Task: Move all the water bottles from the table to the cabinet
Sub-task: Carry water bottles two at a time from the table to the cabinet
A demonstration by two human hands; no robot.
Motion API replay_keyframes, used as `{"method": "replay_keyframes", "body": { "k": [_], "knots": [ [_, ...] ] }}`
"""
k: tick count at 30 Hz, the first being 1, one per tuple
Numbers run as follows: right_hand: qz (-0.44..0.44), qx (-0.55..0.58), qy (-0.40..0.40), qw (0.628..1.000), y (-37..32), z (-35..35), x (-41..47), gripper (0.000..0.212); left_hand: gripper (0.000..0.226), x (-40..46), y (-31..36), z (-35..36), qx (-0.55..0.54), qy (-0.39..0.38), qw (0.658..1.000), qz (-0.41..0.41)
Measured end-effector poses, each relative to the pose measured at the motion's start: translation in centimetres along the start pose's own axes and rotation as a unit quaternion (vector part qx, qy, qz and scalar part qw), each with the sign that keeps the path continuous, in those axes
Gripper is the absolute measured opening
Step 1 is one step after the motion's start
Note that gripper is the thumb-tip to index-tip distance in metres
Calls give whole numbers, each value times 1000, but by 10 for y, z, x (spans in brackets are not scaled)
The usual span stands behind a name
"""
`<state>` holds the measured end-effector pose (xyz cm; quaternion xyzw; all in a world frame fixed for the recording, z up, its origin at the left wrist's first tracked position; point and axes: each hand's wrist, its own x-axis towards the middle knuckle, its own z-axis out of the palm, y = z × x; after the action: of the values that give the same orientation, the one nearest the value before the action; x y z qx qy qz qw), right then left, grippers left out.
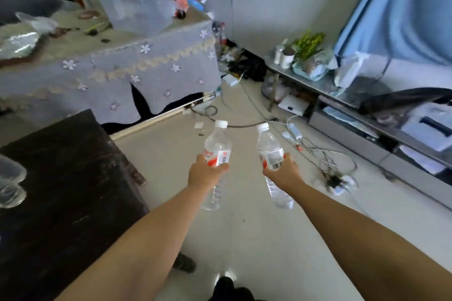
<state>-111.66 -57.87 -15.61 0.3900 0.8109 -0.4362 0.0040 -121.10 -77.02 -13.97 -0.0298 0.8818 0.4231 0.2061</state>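
Note:
I hold two clear water bottles with white caps and red-and-white labels out over the pale floor. My left hand (208,173) grips one bottle (216,144) around its label, upright. My right hand (285,171) grips the other bottle (269,144) around its label, tilted slightly left. The dark wooden table (63,190) is at my lower left. A low grey cabinet (362,129) runs along the right wall.
A cloth-covered table (110,73) with clutter stands ahead on the left. Cables and a power strip (337,183) lie on the floor to the right. A clear glass jar (9,186) sits on the dark table. A blue curtain (403,7) hangs at the right.

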Motion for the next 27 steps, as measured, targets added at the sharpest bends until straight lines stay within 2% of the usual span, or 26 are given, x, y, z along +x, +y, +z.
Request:
{"method": "replay_keyframes", "body": {
  "k": [6,12,19,24,27],
  "knots": [
    [112,37,99,988,64,-52,-15,61,52,-5,40,74,63,-125,987,79],
    [212,93,204,951,132,-98,-47,61,55,-28,77,149,161,-214,953,144],
    [287,129,259,913,216,-167,-81,56,58,-88,129,257,237,-299,899,214],
    [312,140,290,894,282,-237,-90,57,52,-144,163,344,235,-339,882,231],
    [329,142,301,884,325,-285,-98,57,59,-180,184,398,241,-351,873,239]
  ]
}}
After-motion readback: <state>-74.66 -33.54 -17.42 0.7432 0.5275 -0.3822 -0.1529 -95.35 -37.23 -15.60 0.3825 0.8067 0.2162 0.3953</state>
